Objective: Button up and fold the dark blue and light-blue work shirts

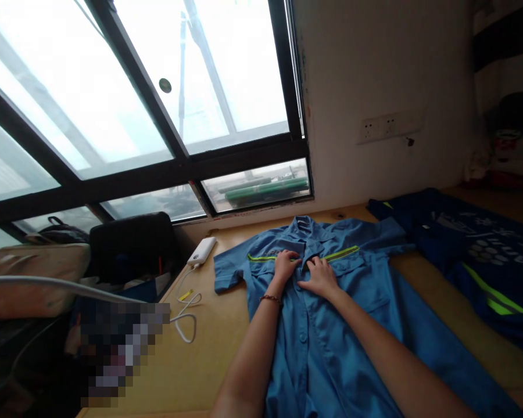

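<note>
A light blue short-sleeved work shirt (331, 342) with yellow-green reflective stripes lies spread flat, front up, on a wooden table (213, 354). My left hand (285, 263) rests on the shirt's chest just left of the button placket, fingers curled down onto the cloth. My right hand (320, 276) lies just right of the placket, fingers pressed on the fabric near the collar. A beaded bracelet sits on my left wrist. Whether either hand pinches the cloth does not show.
A darker blue garment (475, 249) with reflective stripes lies at the right. A white power bank (201, 251) with a white cable (187, 316) lies left of the shirt. A black bag (131, 247) and other bags stand by the window. A wall socket (386, 126) is behind.
</note>
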Available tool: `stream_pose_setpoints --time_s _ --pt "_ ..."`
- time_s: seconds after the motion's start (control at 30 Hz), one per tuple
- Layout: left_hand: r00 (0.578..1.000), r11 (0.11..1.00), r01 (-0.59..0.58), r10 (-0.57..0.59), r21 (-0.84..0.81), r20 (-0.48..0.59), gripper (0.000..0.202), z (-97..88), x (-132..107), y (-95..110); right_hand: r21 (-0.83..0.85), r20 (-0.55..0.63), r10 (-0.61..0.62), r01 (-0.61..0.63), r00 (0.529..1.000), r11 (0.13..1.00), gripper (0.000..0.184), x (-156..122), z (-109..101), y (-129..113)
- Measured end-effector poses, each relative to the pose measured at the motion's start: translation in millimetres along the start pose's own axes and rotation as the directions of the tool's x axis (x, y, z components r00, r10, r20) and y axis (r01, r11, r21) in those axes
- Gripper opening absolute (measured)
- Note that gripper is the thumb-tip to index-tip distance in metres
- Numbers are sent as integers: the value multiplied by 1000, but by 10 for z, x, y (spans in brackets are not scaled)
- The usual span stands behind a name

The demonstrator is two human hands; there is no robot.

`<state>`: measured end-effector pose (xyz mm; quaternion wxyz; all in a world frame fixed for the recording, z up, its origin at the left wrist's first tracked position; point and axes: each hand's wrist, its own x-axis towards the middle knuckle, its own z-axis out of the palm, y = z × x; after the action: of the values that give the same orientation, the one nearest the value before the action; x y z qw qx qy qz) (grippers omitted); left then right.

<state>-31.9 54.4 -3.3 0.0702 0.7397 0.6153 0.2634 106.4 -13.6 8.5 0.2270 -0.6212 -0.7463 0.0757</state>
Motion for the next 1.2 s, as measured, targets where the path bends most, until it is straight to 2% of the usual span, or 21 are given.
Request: stream_pose_setpoints --time_s 0.1,0.17,0.23,0.3,0.37,0.4,0.47,0.53,0.6,0.7,0.77,0.83,0.9,0.97,1.07,1.2 --pt "1000 999 14 -14 -49 -6 21 41 37 -56 184 -8 46 -43 999 982 30 66 33 85" --pt "999 997 36 -37 -72 -15 23 51 35 -51 412 -9 98 -86 995 907 28 146 42 160" --pt "998 994 65 -67 -85 -12 23 48 19 -25 675 48 177 -163 983 720 31 228 32 239" --pt "996 991 87 -88 -98 -13 21 39 -1 9 874 161 228 -246 960 418 37 290 -3 316" --pt "996 988 81 -87 -128 -36 18 33 -16 37 948 259 217 -290 941 130 44 322 -56 386" --pt "995 986 70 -81 -154 -61 16 33 -19 47 955 283 197 -295 939 36 46 327 -84 415" --pt "991 971 43 -71 -235 -115 15 43 -19 60 959 282 177 -277 943 -51 46 324 -134 460" --pt "986 932 36 -91 -360 -138 17 63 -15 70 970 243 191 -233 951 -72 46 313 -168 486" --pt "986 849 58 -132 -526 -103 20 86 -14 87 979 199 203 -186 959 -79 49 306 -180 496" --pt "983 637 137 -182 -758 25 23 110 -29 124 989 147 176 -144 973 -30 53 313 -149 488" --pt "977 501 190 -180 -844 113 24 116 -50 142 985 109 133 -125 985 118 50 327 -89 467" --pt "973 409 219 -155 -886 169 26 117 -74 142 926 35 81 -63 996 372 45 337 -5 433" --pt "973 356 229 -126 -906 196 28 117 -98 127 789 -53 24 27 998 614 42 332 75 392" --pt "973 322 230 -102 -918 208 29 116 -119 110 653 -120 -27 100 992 751 41 312 127 356" --pt "972 305 232 -101 -924 211 29 114 -139 104 560 -165 -97 174 981 810 40 277 150 332" --pt "975 334 213 -132 -918 178 28 97 -142 124 539 -188 -139 220 972 813 38 261 182 334"
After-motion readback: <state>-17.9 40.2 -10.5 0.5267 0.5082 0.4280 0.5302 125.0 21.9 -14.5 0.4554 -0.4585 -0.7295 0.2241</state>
